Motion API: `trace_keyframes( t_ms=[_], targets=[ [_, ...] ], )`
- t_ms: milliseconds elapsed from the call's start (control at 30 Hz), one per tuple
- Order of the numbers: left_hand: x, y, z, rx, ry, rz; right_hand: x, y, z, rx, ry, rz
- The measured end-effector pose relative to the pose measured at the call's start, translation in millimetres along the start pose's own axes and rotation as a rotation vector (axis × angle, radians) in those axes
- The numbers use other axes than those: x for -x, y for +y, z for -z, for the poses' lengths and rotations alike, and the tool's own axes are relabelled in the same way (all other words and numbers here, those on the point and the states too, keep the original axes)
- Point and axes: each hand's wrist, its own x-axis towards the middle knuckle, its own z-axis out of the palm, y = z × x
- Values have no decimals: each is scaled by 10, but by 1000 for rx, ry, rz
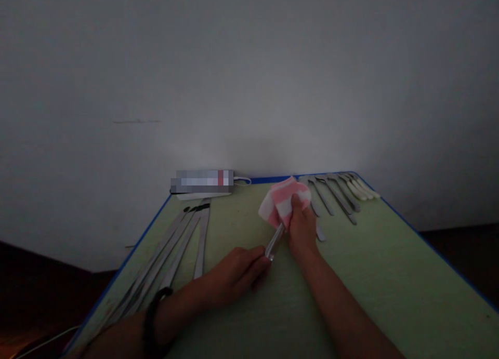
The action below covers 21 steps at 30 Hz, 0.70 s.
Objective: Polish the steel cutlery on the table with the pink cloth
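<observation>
My left hand (245, 268) is closed, pinching the lower end of a shiny metal cutlery handle (275, 242) over the middle of the table. The upper end of that piece runs into a pink-and-white striped cloth (281, 200), so its kind is hidden. Closed round the cloth is my right hand (302, 226), thumb on top, with the fabric bunched about the metal. Just right of this hand, a flat metal handle end (320, 233) lies on the table. A dark band circles my left wrist.
Several long metal utensils (177, 244) lie slantwise at the table's left. More metal cutlery (339, 195) is set out at the back right, beside several white-handled pieces (360, 187). A blurred box-like object (202, 182) and white cord (244, 181) sit against the wall. Blue edging borders the green table (382, 276).
</observation>
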Motion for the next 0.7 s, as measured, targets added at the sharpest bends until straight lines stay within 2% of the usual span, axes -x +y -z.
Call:
trace_keyframes(
  t_ms=[67, 233, 367, 533, 700],
  targets=[
    [-28, -28, -19, 9, 47, -6, 84, -15, -50, 20, -32, 16],
    [-107, -127, -40, 148, 272, 60, 359, -40, -217, -57, -124, -2],
    [-138, -136, -32, 191, 325, 119, 489, -29, -292, -131, -190, -24],
    [-164, -117, 6, 188, 309, 171, 440, -50, -281, -172, -204, -33],
    [-90, -109, 34, 102, 157, 108, 162, -81, -110, -130, -45, -6]
  ],
)
